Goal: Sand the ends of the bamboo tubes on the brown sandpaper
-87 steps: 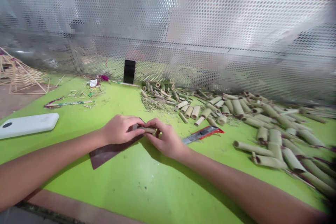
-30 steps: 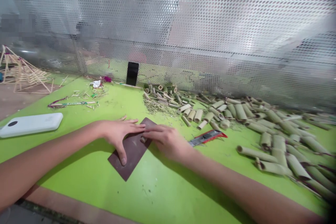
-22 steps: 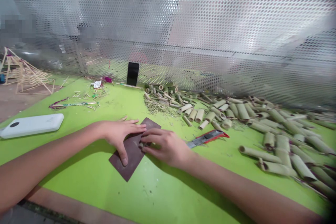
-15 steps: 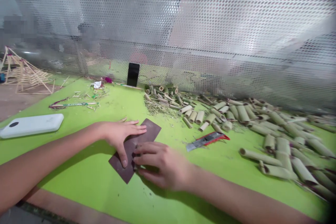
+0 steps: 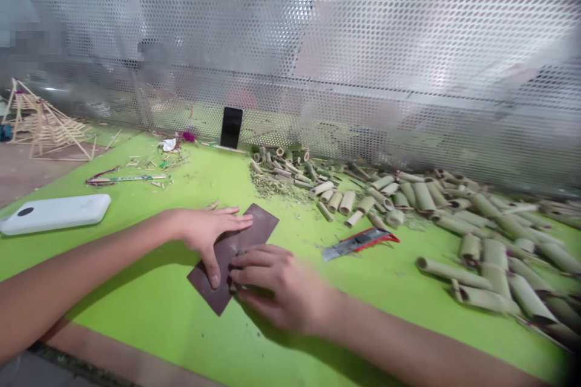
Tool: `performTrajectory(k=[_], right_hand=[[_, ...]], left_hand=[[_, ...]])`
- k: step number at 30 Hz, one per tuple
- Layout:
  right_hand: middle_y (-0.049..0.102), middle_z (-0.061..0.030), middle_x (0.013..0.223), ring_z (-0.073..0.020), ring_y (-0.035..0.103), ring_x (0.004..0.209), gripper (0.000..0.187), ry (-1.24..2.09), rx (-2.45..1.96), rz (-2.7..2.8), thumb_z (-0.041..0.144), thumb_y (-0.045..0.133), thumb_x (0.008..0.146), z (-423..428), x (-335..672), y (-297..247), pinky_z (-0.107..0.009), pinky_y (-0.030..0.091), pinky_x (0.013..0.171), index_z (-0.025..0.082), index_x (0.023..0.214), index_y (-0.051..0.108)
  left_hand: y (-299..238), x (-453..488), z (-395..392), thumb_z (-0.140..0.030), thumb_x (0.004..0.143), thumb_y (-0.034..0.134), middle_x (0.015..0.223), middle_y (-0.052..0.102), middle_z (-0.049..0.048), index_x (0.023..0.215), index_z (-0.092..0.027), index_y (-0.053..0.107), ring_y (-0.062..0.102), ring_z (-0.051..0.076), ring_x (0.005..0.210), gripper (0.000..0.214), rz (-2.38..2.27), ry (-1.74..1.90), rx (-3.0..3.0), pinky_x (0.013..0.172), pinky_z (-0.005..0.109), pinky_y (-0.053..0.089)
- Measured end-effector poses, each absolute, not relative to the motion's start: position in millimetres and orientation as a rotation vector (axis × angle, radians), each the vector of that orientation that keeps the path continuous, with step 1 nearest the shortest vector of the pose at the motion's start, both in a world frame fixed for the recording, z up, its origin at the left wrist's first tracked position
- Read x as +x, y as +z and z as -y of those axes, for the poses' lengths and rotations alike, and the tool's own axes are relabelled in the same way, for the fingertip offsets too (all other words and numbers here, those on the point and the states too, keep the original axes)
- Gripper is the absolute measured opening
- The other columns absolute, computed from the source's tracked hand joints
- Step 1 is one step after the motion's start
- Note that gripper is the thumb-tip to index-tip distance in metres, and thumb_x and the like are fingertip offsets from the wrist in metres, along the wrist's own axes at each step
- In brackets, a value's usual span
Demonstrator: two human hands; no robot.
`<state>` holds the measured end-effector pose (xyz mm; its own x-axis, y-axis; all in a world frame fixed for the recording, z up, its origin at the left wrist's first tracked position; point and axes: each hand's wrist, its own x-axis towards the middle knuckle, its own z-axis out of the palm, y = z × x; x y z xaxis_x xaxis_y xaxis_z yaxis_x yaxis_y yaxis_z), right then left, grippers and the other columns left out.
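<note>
My left hand (image 5: pixel 209 234) lies flat on a dark brown sheet of abrasive paper (image 5: pixel 258 224), pressing it onto the green table top (image 5: pixel 181 326). My right hand (image 5: pixel 284 287) sits curled over the sheet's lower part. Its fingertips enclose a small bamboo piece (image 5: pixel 235 286), which is mostly hidden and slightly blurred. Its contact with the sheet is hard to make out. A red-handled utility knife (image 5: pixel 360 243) lies to the right of my right hand, not touching it.
Many cut bamboo tubes (image 5: pixel 481 260) and bamboo shavings (image 5: pixel 272 187) cover the table's right and far side. A white power bank (image 5: pixel 55 214), loose sticks (image 5: pixel 129 179), a black phone (image 5: pixel 231 127) and a perforated metal screen (image 5: pixel 290 42) lie beyond.
The sheet now lies flat on the table under my left hand instead of being held up. My right hand has shifted down and left across the sheet, and the view has drifted slightly.
</note>
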<state>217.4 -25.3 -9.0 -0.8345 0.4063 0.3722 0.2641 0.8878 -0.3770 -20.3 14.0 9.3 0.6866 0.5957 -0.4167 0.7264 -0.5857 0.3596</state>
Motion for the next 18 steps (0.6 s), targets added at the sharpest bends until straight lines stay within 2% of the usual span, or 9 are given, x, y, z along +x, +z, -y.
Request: performTrajectory(k=[3, 4, 7, 10, 11, 14, 17, 18], right_hand=[[0.078, -0.0061, 0.105, -0.0203, 0.075, 0.092, 0.013, 0.367, -0.731, 2.525, 0.020, 0.068, 0.093, 24.6, 216.9, -9.4, -0.039, 0.063, 0.089, 0.022, 0.098, 0.080], [0.078, -0.0059, 0.106, -0.0204, 0.074, 0.094, 0.014, 0.348, -0.806, 2.506, 0.019, 0.067, 0.094, 24.5, 216.8, -9.3, -0.039, 0.063, 0.089, 0.022, 0.099, 0.080], [0.077, -0.0045, 0.113, -0.0209, 0.072, 0.104, 0.016, 0.425, -0.530, 2.603, 0.023, 0.074, 0.089, 24.5, 216.6, -8.5, -0.039, 0.058, 0.101, 0.022, 0.105, 0.079], [0.079, -0.0045, 0.099, -0.0194, 0.075, 0.089, 0.014, 0.363, -0.782, 2.560, 0.014, 0.067, 0.092, 24.4, 216.5, -7.2, -0.036, 0.063, 0.088, 0.021, 0.097, 0.079], [0.078, -0.0046, 0.102, -0.0201, 0.074, 0.092, 0.016, 0.343, -0.836, 2.538, 0.015, 0.065, 0.094, 24.9, 216.4, -6.9, -0.038, 0.062, 0.089, 0.022, 0.098, 0.079], [0.078, -0.0044, 0.110, -0.0222, 0.073, 0.099, 0.013, 0.395, -0.575, 2.602, 0.024, 0.074, 0.089, 27.2, 215.3, -5.5, -0.040, 0.060, 0.096, 0.022, 0.101, 0.079], [0.079, -0.0036, 0.097, -0.0175, 0.075, 0.083, 0.018, 0.355, -0.779, 2.586, 0.012, 0.064, 0.094, 28.0, 214.6, -3.8, -0.032, 0.063, 0.082, 0.022, 0.097, 0.079], [0.079, -0.0038, 0.097, -0.0181, 0.075, 0.084, 0.019, 0.321, -0.808, 2.567, 0.013, 0.063, 0.094, 27.8, 214.7, -3.7, -0.034, 0.063, 0.084, 0.022, 0.096, 0.079]], left_hand=[[9.4, -20.0, -13.6, -0.069, 0.055, 0.086, 0.170, -0.001, 0.0075, 0.164, -0.022, 0.004, -0.002, 0.037, 0.157, 0.144, -1.032, -0.345, 2.384, 0.128, 0.056, 0.002], [9.6, -19.8, -13.3, -0.069, 0.055, 0.086, 0.170, -0.001, 0.0078, 0.164, -0.023, 0.004, -0.002, 0.037, 0.157, 0.144, -1.039, -0.346, 2.380, 0.128, 0.056, 0.002], [9.5, -19.5, -12.9, -0.069, 0.055, 0.086, 0.170, 0.001, 0.0091, 0.164, -0.022, 0.005, -0.001, 0.038, 0.157, 0.144, -1.037, -0.340, 2.382, 0.128, 0.057, 0.003], [8.2, -19.6, -13.1, -0.070, 0.055, 0.085, 0.170, 0.001, 0.0094, 0.164, -0.020, 0.005, -0.001, 0.037, 0.157, 0.144, -1.029, -0.333, 2.386, 0.128, 0.056, 0.003], [7.8, -19.6, -13.2, -0.070, 0.055, 0.085, 0.170, 0.001, 0.0093, 0.164, -0.020, 0.004, -0.001, 0.037, 0.157, 0.145, -1.027, -0.331, 2.388, 0.128, 0.056, 0.004], [7.6, -19.0, -13.0, -0.070, 0.055, 0.085, 0.170, 0.002, 0.0088, 0.164, -0.020, 0.004, -0.001, 0.037, 0.157, 0.145, -1.026, -0.332, 2.394, 0.128, 0.056, 0.003], [9.2, -18.0, -12.0, -0.071, 0.055, 0.085, 0.170, 0.000, 0.0081, 0.164, -0.020, 0.004, -0.002, 0.037, 0.157, 0.145, -1.045, -0.346, 2.383, 0.128, 0.056, 0.000], [10.0, -17.6, -11.7, -0.071, 0.056, 0.084, 0.170, 0.000, 0.0077, 0.164, -0.021, 0.004, -0.002, 0.037, 0.157, 0.144, -1.046, -0.352, 2.381, 0.128, 0.057, 0.000]])
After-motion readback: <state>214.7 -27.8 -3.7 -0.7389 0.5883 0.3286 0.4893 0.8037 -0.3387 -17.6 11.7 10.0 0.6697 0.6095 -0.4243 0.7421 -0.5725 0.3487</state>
